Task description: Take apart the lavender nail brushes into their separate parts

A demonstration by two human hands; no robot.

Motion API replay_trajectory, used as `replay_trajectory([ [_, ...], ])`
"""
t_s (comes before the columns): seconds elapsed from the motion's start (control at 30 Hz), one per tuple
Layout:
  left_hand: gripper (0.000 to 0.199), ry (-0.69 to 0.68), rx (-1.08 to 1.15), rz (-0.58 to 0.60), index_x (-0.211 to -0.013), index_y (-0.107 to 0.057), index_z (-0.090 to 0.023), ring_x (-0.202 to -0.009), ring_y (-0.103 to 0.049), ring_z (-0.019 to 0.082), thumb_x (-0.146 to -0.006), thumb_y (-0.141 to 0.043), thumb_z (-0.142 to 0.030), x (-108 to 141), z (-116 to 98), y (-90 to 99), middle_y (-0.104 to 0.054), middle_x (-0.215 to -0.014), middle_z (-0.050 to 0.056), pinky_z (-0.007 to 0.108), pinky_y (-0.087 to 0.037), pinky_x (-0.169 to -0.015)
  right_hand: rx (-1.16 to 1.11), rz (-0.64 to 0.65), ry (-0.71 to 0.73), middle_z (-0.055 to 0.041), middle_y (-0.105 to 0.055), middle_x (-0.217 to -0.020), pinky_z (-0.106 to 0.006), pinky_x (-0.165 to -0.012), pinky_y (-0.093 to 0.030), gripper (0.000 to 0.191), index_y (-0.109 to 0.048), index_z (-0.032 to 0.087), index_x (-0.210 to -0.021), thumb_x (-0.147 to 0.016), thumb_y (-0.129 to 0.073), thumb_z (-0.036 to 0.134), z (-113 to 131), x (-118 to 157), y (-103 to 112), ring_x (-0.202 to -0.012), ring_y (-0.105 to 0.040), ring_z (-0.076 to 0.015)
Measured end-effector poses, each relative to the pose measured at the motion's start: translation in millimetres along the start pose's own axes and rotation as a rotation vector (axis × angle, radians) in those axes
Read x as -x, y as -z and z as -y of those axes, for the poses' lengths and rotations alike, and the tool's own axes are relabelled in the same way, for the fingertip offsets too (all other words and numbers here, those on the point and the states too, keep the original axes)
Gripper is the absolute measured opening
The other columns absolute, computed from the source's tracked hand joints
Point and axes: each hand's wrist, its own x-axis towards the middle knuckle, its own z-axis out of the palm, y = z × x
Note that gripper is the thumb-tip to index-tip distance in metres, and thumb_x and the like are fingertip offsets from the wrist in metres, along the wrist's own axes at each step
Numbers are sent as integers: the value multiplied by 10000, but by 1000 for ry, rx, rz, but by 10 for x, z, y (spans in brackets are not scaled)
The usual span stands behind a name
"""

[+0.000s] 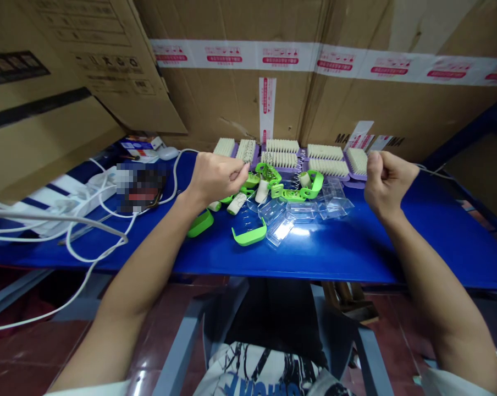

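My left hand is curled into a fist above the left end of a pile of parts, with nothing showing in it. My right hand is also a closed fist, held up over the table's right side, beside the rightmost brush. Between the hands are bright green plastic pieces, clear plastic covers, pale rollers and thin coiled springs. Behind them stands a row of purple-based brushes with cream bristles. My left hand hides part of the pile.
The blue table is backed by tall cardboard. A white power strip with tangled cables and a phone lie at the left. A small box and a white mouse are behind them.
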Motion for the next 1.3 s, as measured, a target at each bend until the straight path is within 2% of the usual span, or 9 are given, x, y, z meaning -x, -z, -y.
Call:
replay_trajectory([
  [0.23, 530, -14, -34, 54, -556, -347, -219, -473, -334, 136, -1031, -564, -306, 19, 10, -37, -428, -476, -4, 356, -166, -584, 32, -76, 29, 65, -128, -541, -353, -526, -130, 622, -133, 266, -574, -944, -630, 320, -97, -14, -3, -483, -128, -78],
  [0.37, 506, -20, -57, 53, -583, -466, -222, -512, -459, 161, -1064, -570, -338, 20, -5, -75, -524, -534, 15, 375, -194, -589, 25, 125, 28, 18, -489, -555, -338, -588, -358, 369, -459, 255, -610, -900, -668, 347, -85, -21, -49, -539, -438, -132],
  [0.43, 432, -11, -48, 34, -680, -606, -216, -572, -549, 182, -1090, -567, -348, -4, -48, -82, -595, -598, 25, 378, -254, -601, -76, 264, -19, -61, -780, -860, -384, -765, -525, 167, -736, 245, -983, -922, -707, 398, -45, -26, -92, -790, -670, -221],
  [0.53, 261, 1, -2, 14, -1034, -778, -174, -692, -650, 220, -1093, -573, -324, -54, -108, -56, -687, -715, 40, 376, -380, -653, -169, 473, -39, -112, -842, -1243, -533, -997, -583, 559, -688, 286, -1440, -946, -777, 532, 43, -70, -232, -1199, -722, -350],
  [0.63, 249, 17, -3, 37, -1118, -788, -165, -787, -690, 255, -1074, -576, -288, -76, -86, 1, -720, -757, 62, 384, -408, -672, -111, 676, 49, -98, -855, -1210, -617, -1074, -558, 431, -782, 307, -1251, -923, -851, 577, 141, -192, -458, -1245, -715, -395],
  [0.8, 207, 46, -41, 38, -928, -772, -191, -756, -662, 247, -1035, -601, -240, -34, 52, 57, -712, -714, 62, 387, -357, -627, -167, 896, 64, -33, -840, -919, -479, -854, -597, 155, -790, 276, -877, -908, -888, 393, 295, -409, -693, -863, -766, -273],
  [1.07, 159, 141, 214, -125, -996, -759, -196, -864, -699, 225, -1043, -619, -255, -81, -155, 63, -738, -831, 45, 360, -506, -709, -715, 244, -355, -17, -821, -957, -417, -690, -660, 449, -687, 321, -971, -837, -942, 665, 367, -328, -584, -772, -789, -233],
  [1.2, 604, 263, 826, -124, -1540, -593, -293, -1127, -766, 240, -997, -806, -450, -90, -439, -66, -738, -1335, 102, 307, -644, -763, -930, 230, -525, -1, -838, -1111, -432, -775, -721, 510, -651, 357, -1039, -799, -966, 679, 600, -231, -564, -853, -830, -235],
  [1.3, 918, 270, 1089, -75, -1675, -447, -351, -1231, -778, 287, -922, -903, -610, -60, -607, -201, -642, -1529, 136, 355, -711, -858, -1068, 292, -585, -3, -835, -1194, -473, -894, -738, 513, -634, 364, -1081, -820, -943, 680, 881, -127, -541, -1057, -850, -275],
])
